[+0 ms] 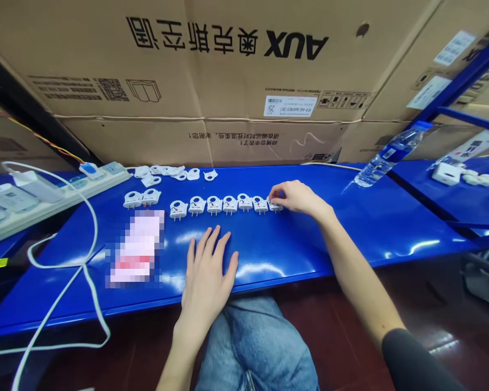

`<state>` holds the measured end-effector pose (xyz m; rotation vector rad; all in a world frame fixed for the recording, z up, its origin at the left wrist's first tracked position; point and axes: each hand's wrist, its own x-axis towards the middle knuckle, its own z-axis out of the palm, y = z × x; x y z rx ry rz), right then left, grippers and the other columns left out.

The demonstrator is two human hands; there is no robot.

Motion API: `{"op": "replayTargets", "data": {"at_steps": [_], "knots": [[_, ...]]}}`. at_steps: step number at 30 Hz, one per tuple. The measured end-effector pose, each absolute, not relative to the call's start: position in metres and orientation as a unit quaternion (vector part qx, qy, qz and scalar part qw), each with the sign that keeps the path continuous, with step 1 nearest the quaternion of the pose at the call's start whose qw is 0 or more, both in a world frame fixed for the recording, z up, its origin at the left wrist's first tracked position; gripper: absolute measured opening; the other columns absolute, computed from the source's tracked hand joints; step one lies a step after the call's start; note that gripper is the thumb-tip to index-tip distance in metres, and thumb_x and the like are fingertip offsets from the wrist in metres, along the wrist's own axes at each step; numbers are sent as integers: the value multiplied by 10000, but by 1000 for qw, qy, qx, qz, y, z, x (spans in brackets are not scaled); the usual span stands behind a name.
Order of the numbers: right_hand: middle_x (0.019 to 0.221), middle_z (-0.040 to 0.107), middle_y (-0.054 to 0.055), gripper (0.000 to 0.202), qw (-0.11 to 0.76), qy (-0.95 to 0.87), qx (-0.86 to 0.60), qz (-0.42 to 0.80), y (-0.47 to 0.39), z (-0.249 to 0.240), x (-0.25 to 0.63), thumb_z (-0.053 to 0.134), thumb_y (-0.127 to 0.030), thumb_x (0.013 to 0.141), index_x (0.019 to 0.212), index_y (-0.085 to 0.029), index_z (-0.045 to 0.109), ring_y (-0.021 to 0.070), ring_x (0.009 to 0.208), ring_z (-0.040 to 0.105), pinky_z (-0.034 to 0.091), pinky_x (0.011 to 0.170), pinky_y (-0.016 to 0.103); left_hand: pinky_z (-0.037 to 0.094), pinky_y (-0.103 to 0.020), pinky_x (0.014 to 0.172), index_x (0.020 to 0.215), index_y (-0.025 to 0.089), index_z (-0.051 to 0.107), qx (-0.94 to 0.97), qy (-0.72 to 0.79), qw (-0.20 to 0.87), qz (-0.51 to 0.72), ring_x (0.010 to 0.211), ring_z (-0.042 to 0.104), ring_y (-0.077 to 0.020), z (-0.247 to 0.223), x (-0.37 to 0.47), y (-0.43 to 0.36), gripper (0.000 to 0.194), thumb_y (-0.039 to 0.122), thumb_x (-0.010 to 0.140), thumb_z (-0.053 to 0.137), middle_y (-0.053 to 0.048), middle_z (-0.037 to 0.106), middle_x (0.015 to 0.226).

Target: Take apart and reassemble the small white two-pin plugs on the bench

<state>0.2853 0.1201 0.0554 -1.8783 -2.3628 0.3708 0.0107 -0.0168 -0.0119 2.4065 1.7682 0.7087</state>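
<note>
Several small white plugs stand in a row on the blue shelf. My right hand pinches the white plug at the row's right end. My left hand lies flat and palm down on the shelf in front of the row, fingers spread, holding nothing. Two more plugs stand to the left of the row. A loose pile of white plug parts lies behind them near the cardboard.
Large cardboard boxes wall off the back. A white power strip with chargers and a trailing white cable lies at left. A plastic water bottle lies at right. A blurred-out flat item lies left of my left hand.
</note>
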Motion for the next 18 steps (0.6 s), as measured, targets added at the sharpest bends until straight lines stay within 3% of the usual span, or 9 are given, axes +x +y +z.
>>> {"op": "replayTargets", "data": {"at_steps": [10,18], "knots": [[900,812,43,133,70,-747,-653,104,113,55,274,674,-203,864,880,-219,805,189,807,705,415,659,256,282,-624,1292,1448,203,584,781,578,43,233,1537,437,-323,-11,12,-16,459,413,1063,447,-134,548,1590],[903,808,59,139,57,-741,-661,107,113,54,272,648,-192,870,869,-211,785,188,785,698,404,644,253,285,-621,1293,1447,193,582,783,577,43,231,1538,435,-318,-10,12,-17,459,408,1066,443,-131,548,1591]]}}
